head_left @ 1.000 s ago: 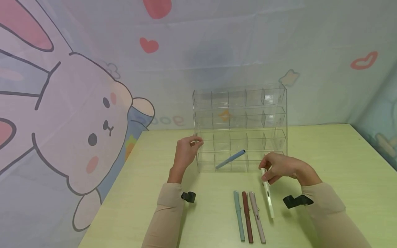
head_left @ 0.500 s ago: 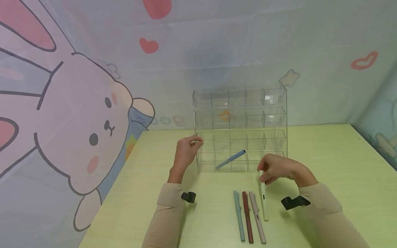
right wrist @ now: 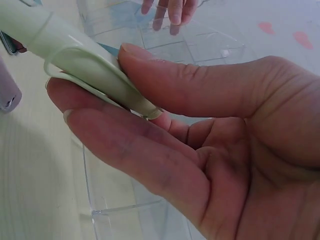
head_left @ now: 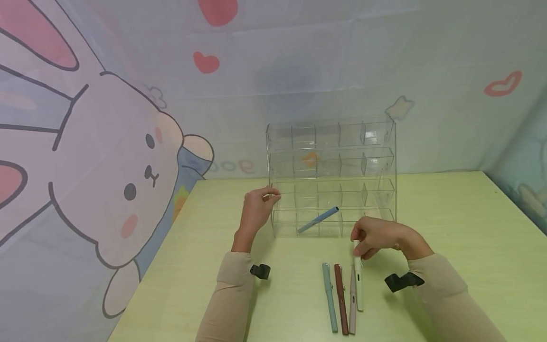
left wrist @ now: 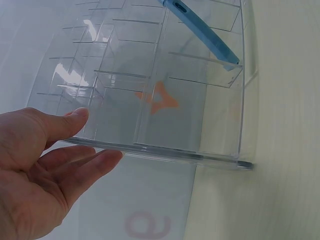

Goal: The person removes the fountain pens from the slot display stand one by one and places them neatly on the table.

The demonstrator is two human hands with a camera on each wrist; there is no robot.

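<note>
My left hand (head_left: 257, 208) pinches the left side edge of a clear plastic pen rack (head_left: 333, 180), thumb on one side and fingers on the other. The left wrist view shows that side panel (left wrist: 165, 151) between them. A blue pen (head_left: 318, 219) lies slanted across the rack's lowest row. My right hand (head_left: 378, 235) holds a pale whitish-green pen (head_left: 359, 287) by its cap end, thumb against fingers at the clip (right wrist: 82, 80). Right beside it on the table lies a pinkish-grey pen (head_left: 352, 304), partly covered by the pale one in the head view.
A dark red pen (head_left: 341, 299) and a teal pen (head_left: 330, 299) lie to the left of the pinkish-grey one on the light yellow-green table (head_left: 461, 228). Behind the rack hangs a cloth backdrop (head_left: 342, 57) with a cartoon rabbit.
My right hand has moved left and slightly nearer with the pale pen, up against the pinkish-grey pen. That pen's lower end has swung left. My left hand has stayed put.
</note>
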